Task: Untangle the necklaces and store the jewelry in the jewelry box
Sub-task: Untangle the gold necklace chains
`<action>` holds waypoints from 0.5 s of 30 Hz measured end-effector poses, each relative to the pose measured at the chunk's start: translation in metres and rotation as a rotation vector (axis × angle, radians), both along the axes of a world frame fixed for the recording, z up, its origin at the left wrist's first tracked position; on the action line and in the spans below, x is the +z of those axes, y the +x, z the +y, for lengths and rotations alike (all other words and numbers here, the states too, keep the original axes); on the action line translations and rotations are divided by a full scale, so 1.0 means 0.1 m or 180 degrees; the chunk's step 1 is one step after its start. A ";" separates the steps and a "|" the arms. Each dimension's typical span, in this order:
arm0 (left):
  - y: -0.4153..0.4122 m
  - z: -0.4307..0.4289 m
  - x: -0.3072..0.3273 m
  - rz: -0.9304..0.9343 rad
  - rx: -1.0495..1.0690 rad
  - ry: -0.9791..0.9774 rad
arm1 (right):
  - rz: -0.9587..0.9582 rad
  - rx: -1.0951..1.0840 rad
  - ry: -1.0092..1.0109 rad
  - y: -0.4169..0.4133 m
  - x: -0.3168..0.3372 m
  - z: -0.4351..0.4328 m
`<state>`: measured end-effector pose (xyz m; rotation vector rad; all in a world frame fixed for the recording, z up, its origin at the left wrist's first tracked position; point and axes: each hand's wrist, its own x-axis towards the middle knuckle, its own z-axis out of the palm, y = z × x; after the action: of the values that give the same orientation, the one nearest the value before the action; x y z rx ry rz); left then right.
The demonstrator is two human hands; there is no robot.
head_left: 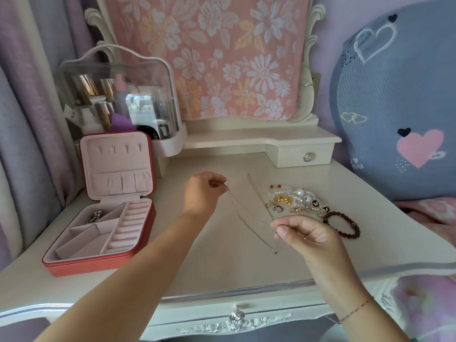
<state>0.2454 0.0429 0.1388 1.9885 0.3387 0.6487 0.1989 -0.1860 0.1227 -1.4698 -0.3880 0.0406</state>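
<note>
A thin silver necklace chain (249,211) stretches between my hands above the white vanity top (222,267). My left hand (203,191) pinches its upper end. My right hand (302,233) pinches the chain lower down, and a small pendant (275,252) hangs below. A second fine chain (256,191) lies on the table behind. The red jewelry box (103,264) stands open at the left, pink inside, with a silver piece (95,216) in a back compartment.
A heap of jewelry (296,199) with pearls, rings and earrings lies at the right, beside a dark red bead bracelet (345,224). A clear cosmetics case (118,95) stands behind the box. A small drawer (306,156) sits at the back.
</note>
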 end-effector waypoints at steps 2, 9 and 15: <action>0.03 0.01 -0.02 -0.0047 0.0153 0.0209 | 0.0017 0.0018 0.0063 -0.01 0.02 -0.01; 0.18 0.15 -0.09 0.0048 0.0272 0.0175 | -0.0205 0.0091 -0.0297 -0.04 0.04 -0.05; 0.39 0.27 0.01 0.0623 -0.0279 -0.0435 | -0.1511 -0.0355 -0.1480 -0.01 -0.10 -0.07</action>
<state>0.2845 0.0703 0.1398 1.9277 0.4008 0.3664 0.1977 -0.1932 0.1124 -1.9605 -0.7137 -0.3333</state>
